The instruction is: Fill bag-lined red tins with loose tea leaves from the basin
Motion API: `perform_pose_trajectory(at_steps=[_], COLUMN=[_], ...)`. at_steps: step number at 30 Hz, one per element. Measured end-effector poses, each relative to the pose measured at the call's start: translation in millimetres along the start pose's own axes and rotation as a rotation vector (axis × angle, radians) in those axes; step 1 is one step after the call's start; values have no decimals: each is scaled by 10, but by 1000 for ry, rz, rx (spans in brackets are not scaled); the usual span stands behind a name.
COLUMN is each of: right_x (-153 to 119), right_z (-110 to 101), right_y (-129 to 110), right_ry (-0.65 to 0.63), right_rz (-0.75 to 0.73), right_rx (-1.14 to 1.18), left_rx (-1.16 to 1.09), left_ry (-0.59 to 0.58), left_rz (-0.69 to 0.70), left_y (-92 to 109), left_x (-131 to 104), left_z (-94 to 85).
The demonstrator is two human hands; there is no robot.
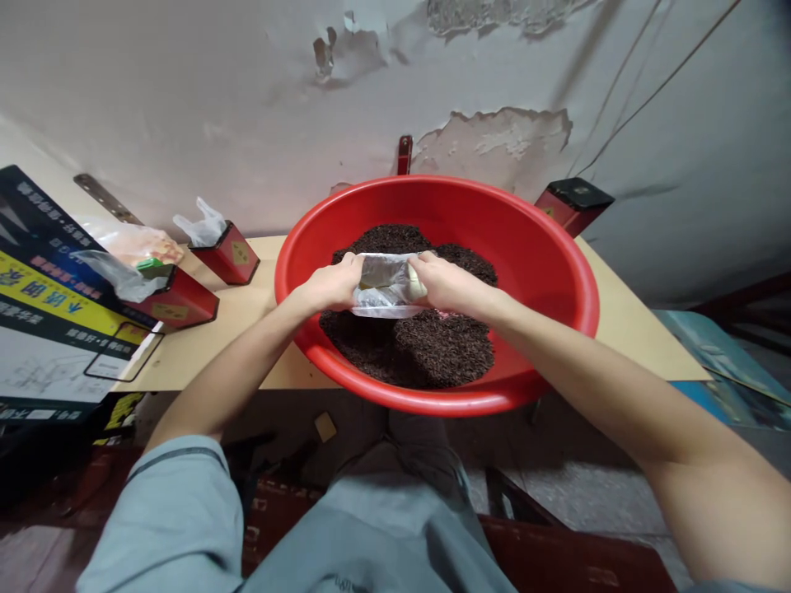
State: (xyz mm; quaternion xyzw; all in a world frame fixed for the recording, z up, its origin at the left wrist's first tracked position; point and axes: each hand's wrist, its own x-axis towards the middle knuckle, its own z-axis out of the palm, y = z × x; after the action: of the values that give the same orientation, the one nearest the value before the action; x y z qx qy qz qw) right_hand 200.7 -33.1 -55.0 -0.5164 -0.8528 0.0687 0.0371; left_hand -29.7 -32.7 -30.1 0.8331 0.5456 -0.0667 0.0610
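Over a wide red basin point(587, 305) I hold a clear plastic bag point(386, 296) stretched between my two hands. My left hand point(335, 282) grips its left upper corner, thumb on top. On the other side my right hand point(451, 282) pinches the right upper corner; a small pale patch shows beside its fingers, too unclear to name. Dark, grain-like loose pieces point(445, 350) lie heaped in the basin below and behind the bag. Whether the bag contains anything is hard to see.
The basin stands on a tan tabletop point(636, 329) against a peeling wall. To the left are red tins point(228, 257) with plastic bags in their tops and a large printed box point(55, 321). Another red tin point(574, 206) with a black end is behind the basin's right rim.
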Motion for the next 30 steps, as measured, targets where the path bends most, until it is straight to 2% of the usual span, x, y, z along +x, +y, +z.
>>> perform_pose_trajectory(at_steps=[5, 13, 20, 25, 30], right_x=[156, 360, 492, 498, 515], right_z=[224, 324, 534, 602, 728], right_y=[138, 229, 422, 431, 480], right_ry=[67, 99, 135, 147, 229], right_rz=[-98, -168, -193, -177, -247], right_rx=[92, 245, 452, 568, 608], left_rx=[-94, -400, -560, -732, -814], left_ry=[105, 194, 84, 20, -12], left_rz=[70, 339, 343, 360, 379], left_y=[-186, -656, -786, -810, -825], left_x=[135, 434, 539, 554, 586], left_z=[174, 500, 557, 570, 612])
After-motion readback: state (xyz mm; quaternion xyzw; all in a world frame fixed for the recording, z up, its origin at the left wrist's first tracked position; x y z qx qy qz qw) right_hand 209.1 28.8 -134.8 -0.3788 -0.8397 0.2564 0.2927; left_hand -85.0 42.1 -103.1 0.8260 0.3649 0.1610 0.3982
